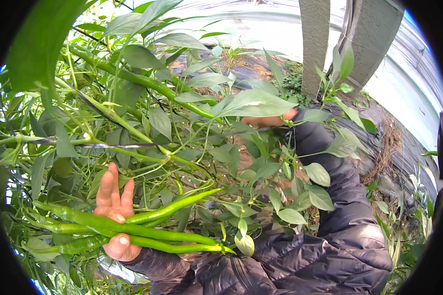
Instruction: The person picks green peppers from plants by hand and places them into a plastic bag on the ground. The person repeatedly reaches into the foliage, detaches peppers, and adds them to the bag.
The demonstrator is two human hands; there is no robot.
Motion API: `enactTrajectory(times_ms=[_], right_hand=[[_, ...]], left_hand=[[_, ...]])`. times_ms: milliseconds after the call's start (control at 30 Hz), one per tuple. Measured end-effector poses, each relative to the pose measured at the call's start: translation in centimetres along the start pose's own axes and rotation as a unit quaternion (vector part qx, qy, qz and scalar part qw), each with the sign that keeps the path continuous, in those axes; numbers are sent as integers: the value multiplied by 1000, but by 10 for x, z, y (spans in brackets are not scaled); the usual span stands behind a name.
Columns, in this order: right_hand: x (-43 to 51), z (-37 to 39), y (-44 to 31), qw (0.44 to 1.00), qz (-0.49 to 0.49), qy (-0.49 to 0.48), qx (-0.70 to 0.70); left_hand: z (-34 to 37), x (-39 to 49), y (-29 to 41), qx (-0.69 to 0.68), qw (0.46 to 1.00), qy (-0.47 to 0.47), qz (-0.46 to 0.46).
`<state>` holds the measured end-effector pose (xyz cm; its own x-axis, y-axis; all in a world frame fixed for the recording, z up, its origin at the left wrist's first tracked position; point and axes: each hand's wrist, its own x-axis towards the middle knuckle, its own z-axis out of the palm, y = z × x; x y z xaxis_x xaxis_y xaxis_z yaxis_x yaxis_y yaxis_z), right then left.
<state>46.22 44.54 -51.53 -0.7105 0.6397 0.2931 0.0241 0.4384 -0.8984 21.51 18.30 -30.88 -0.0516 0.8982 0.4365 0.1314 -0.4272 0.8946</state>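
My left hand (pixel 112 210) holds a bundle of several long green chili peppers (pixel 144 230) at the lower left. The thumb lies over one of them, and some fingers stretch up and away from the bundle. The pepper tips point right, toward the front of my dark padded jacket. My right hand (pixel 269 120) reaches in among the leaves of the pepper plant (pixel 206 147). A broad leaf (pixel 258 103) covers much of it, so its fingers and anything in them are hidden. Left of that hand, a long green pepper (pixel 151 84) slants down through the foliage.
A dark cord (pixel 114 146) runs across the stems in front of me. Concrete posts (pixel 315 48) rise at the upper right, before pale plastic sheeting (pixel 258 22). Black ground film (pixel 398 155) and dry straw (pixel 389 143) lie on the right.
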Motion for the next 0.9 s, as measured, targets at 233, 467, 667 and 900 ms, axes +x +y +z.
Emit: enactTrajectory(times_ms=[233, 467, 667, 900], right_hand=[[100, 105, 17, 998, 55, -15, 11], [81, 69, 15, 999, -43, -11, -16], [63, 29, -19, 955, -1, 132, 266], [53, 52, -47, 994, 1, -60, -91]], left_hand=[[5, 3, 2, -11, 1000, 13, 2], [2, 5, 0, -1, 1000, 1, 6], [-3, 7, -2, -11, 1000, 11, -26], [-4, 6, -9, -14, 1000, 11, -23]])
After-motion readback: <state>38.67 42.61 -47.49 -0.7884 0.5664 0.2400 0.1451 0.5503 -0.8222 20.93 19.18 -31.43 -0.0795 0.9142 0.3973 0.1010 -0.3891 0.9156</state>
